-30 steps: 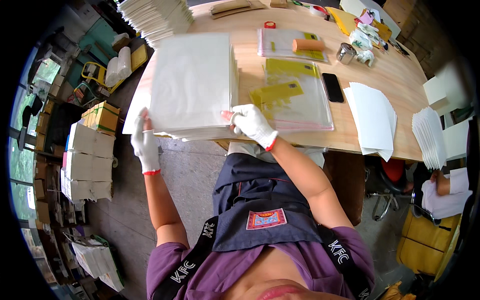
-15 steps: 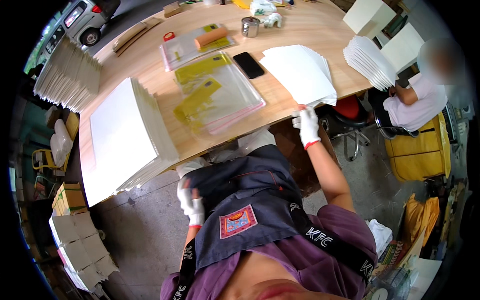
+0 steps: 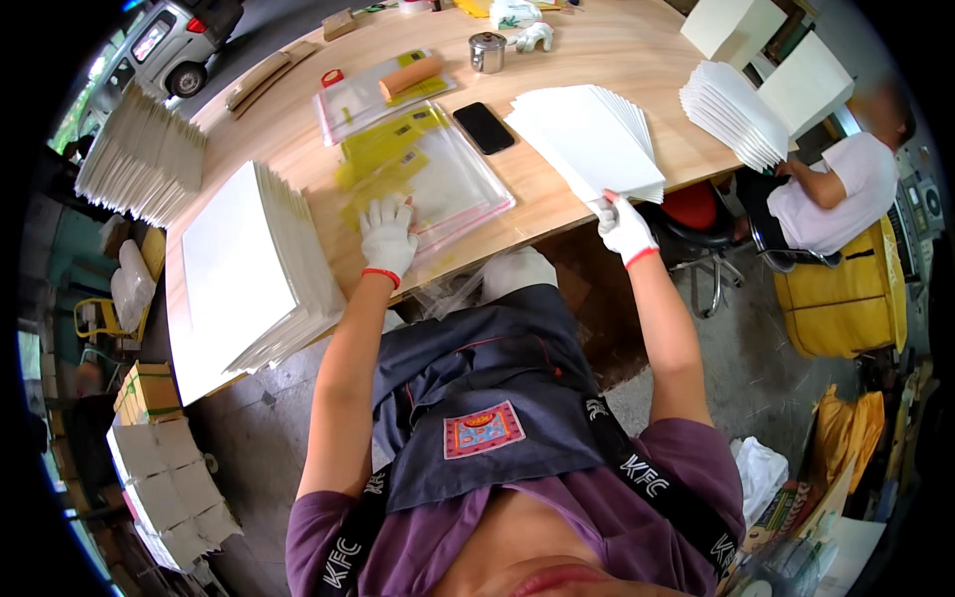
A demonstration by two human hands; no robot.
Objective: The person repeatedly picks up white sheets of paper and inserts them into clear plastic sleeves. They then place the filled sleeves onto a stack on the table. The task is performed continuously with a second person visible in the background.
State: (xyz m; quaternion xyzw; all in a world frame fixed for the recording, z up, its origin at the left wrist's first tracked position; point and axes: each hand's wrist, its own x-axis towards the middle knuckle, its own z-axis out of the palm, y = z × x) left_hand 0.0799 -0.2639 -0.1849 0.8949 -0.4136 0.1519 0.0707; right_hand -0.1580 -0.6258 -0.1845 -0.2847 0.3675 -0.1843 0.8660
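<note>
Now the right hand (image 3: 625, 225), in a white glove, pinches the near corner of a fanned stack of white sheets (image 3: 589, 139) at the near edge of the bench (image 3: 557, 209). To do it well, I think the fingers should grip only the top sheet and lift slowly, so the fan stays neat. The left hand (image 3: 387, 239) lies flat and open on a clear plastic pouch (image 3: 438, 184) with yellow labels inside (it holds nothing). A black phone (image 3: 483, 127) sits between the pouch and the sheets. Near the left edge stands a thick pile of white folded cards (image 3: 254, 264). Farther back lie another clear pouch with an orange roll (image 3: 411, 76) on it, and a small metal tin (image 3: 486, 52).
</note>
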